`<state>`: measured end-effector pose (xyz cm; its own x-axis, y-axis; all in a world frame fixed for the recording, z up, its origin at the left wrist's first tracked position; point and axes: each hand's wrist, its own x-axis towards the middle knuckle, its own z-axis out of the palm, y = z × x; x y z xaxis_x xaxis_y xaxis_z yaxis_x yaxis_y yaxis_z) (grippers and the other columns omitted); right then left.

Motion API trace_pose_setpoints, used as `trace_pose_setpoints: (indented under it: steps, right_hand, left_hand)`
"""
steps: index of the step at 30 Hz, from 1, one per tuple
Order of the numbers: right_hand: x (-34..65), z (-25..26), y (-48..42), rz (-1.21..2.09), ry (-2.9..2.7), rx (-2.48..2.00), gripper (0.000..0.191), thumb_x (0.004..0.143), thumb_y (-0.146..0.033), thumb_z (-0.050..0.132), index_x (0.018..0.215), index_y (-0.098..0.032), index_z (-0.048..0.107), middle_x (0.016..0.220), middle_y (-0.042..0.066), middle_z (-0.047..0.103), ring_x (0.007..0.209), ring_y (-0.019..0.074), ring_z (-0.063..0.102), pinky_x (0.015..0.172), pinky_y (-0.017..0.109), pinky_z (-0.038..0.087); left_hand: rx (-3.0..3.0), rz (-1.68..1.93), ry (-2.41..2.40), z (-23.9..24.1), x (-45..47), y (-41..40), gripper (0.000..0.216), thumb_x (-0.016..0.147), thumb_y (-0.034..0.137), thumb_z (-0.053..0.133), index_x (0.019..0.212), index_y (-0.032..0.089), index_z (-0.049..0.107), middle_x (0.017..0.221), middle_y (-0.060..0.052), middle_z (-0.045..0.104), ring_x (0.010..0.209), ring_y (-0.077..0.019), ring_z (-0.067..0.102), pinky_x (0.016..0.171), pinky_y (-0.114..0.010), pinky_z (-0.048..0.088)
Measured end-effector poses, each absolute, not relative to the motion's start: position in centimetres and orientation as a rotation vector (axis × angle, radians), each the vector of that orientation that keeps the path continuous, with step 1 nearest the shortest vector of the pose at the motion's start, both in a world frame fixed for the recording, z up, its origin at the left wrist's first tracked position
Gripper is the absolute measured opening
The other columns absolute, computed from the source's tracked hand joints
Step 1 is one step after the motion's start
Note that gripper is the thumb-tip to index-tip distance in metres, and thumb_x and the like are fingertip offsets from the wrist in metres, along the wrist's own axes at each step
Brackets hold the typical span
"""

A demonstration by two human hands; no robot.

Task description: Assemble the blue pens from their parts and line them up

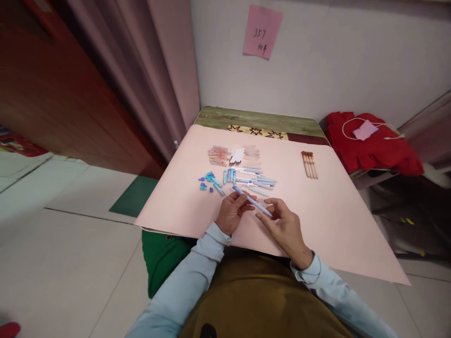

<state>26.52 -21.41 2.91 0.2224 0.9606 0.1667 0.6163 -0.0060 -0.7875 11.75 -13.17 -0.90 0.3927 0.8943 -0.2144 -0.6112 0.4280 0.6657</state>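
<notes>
Brown cloth (264, 300) covers the person's front at the bottom centre, and pale blue sleeves (190, 277) reach in from the lower left and lower right. Near the middle of the frame the left hand (230, 211) pinches a light blue pen (254, 203) between thumb and fingers, close to its darker blue upper end. To its right the right hand (283, 225) is half curled, thumb and forefinger narrowly apart about the pen's lower end; I cannot tell whether they touch it. The pen slants down to the right, above the pink sheet (334, 220) on the table. Green cloth (160, 263) hangs at lower left, below the sheet's edge, over pale floor tiles (73, 249)

Just beyond the left hand lie blue caps (203, 186), short blue sections (229, 176) and, right of these, pale blue tubes (264, 181). Farther up, side by side, are pinkish tubes (218, 156), white refills (237, 155) with dark ends, and clear tubes (251, 153). Well apart on the right, four brown-topped pens (309, 165) lie together

A green wood strip (260, 115) shows at the table's far end. Red cloth (380, 155) at right bears a white cord (387, 126) and a small pink paper (365, 130). A curtain (172, 61) and brown door (70, 94) fill the upper left; a pink note (262, 32) reading "357" is on the white wall (313, 70)
</notes>
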Motion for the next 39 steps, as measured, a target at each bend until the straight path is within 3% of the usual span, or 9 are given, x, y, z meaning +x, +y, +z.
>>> trace_pose_setpoints:
  steps: [4, 11, 15, 18, 22, 25, 27, 33, 39]
  right_hand:
    - [26.6, 2.8, -21.4, 0.533, -1.464, -1.705, 0.026, 0.084, -0.046, 0.065, 0.085, -0.021, 0.061, 0.07, -0.001, 0.064, 0.06, 0.0129, 0.057, 0.059, 0.024, 0.044]
    - [26.6, 2.9, -21.6, 0.809, -1.471, -1.669, 0.045, 0.097, -0.051, 0.044, 0.074, -0.02, 0.066, 0.059, 0.001, 0.063, 0.055, 0.0133, 0.059, 0.058, 0.024, 0.043]
    - [26.4, 2.7, -21.5, 0.7, -1.437, -1.688, 0.036, 0.084, -0.055, 0.064, 0.091, -0.02, 0.066, 0.068, 0.0, 0.064, 0.057, 0.0129, 0.055, 0.055, 0.024, 0.04]
    - [26.2, 2.6, -21.4, 0.682, -1.376, -1.686, 0.036, 0.078, -0.055, 0.071, 0.082, -0.02, 0.064, 0.067, 0.0, 0.062, 0.056, 0.0118, 0.051, 0.053, 0.023, 0.038]
    - [26.2, 2.6, -21.2, 1.119, -1.185, -1.531, 0.043, 0.084, -0.059, 0.062, 0.071, -0.018, 0.063, 0.059, 0.001, 0.059, 0.052, 0.0117, 0.05, 0.052, 0.024, 0.039]
    - [26.2, 2.6, -21.0, 1.523, -0.966, -1.345, 0.047, 0.084, -0.062, 0.059, 0.076, -0.016, 0.064, 0.056, -0.001, 0.054, 0.047, 0.0096, 0.045, 0.046, 0.022, 0.035]
    - [26.2, 2.6, -20.9, 1.607, -0.923, -1.283, 0.047, 0.084, -0.062, 0.06, 0.079, -0.016, 0.065, 0.057, -0.001, 0.053, 0.048, 0.0091, 0.044, 0.046, 0.021, 0.035]
    - [26.0, 2.3, -21.2, 1.186, -1.161, -1.427, 0.037, 0.081, -0.053, 0.069, 0.083, -0.016, 0.065, 0.066, 0.001, 0.062, 0.058, 0.0113, 0.052, 0.055, 0.023, 0.041]
    - [26.2, 1.8, -21.8, 0.938, -1.277, -1.554, 0.036, 0.086, -0.052, 0.062, 0.088, -0.017, 0.068, 0.067, 0.002, 0.065, 0.058, 0.0133, 0.055, 0.054, 0.023, 0.043]
  left_hand:
    - [0.558, 1.007, 0.614, -0.9, 11.7, -13.2, 0.032, 0.069, 0.032, 0.083, 0.086, 0.01, 0.067, 0.086, -0.01, 0.075, 0.074, -0.0163, 0.071, 0.059, -0.021, 0.056]
    - [0.592, 0.996, 0.62, -0.8, 11.6, -13.3, 0.032, 0.07, 0.034, 0.081, 0.088, 0.011, 0.067, 0.087, -0.011, 0.076, 0.076, -0.0176, 0.07, 0.055, -0.021, 0.054]
    - [0.627, 0.989, 0.612, -1.0, 11.8, -13.4, 0.031, 0.071, 0.033, 0.081, 0.086, 0.011, 0.066, 0.086, -0.011, 0.075, 0.074, -0.0176, 0.07, 0.056, -0.022, 0.053]
    - [0.686, 0.971, 0.596, -1.2, 11.8, -13.5, 0.029, 0.073, 0.033, 0.079, 0.087, 0.011, 0.066, 0.086, -0.011, 0.075, 0.074, -0.0181, 0.07, 0.057, -0.023, 0.053]
    - [0.731, 0.943, 0.58, -1.4, 11.7, -13.6, 0.029, 0.077, 0.034, 0.076, 0.09, 0.011, 0.065, 0.088, -0.012, 0.075, 0.072, -0.0173, 0.07, 0.058, -0.023, 0.053]
    - [0.746, 0.919, 0.581, -1.3, 11.5, -13.7, 0.029, 0.077, 0.035, 0.075, 0.09, 0.011, 0.064, 0.086, -0.011, 0.075, 0.063, -0.0146, 0.067, 0.057, -0.024, 0.053]
    - [0.743, 0.918, 0.585, -1.3, 11.5, -13.7, 0.029, 0.077, 0.035, 0.075, 0.089, 0.011, 0.064, 0.086, -0.011, 0.075, 0.061, -0.0134, 0.066, 0.056, -0.024, 0.052]
    - [0.777, 0.976, 0.606, -1.1, 11.9, -13.8, 0.026, 0.075, 0.034, 0.077, 0.086, 0.012, 0.067, 0.085, -0.009, 0.073, 0.062, -0.0108, 0.061, 0.056, -0.022, 0.047]
    - [0.844, 0.965, 0.652, -1.3, 12.0, -13.7, 0.022, 0.072, 0.03, 0.078, 0.086, 0.013, 0.076, 0.075, -0.003, 0.067, 0.059, -0.0069, 0.05, 0.058, -0.021, 0.041]
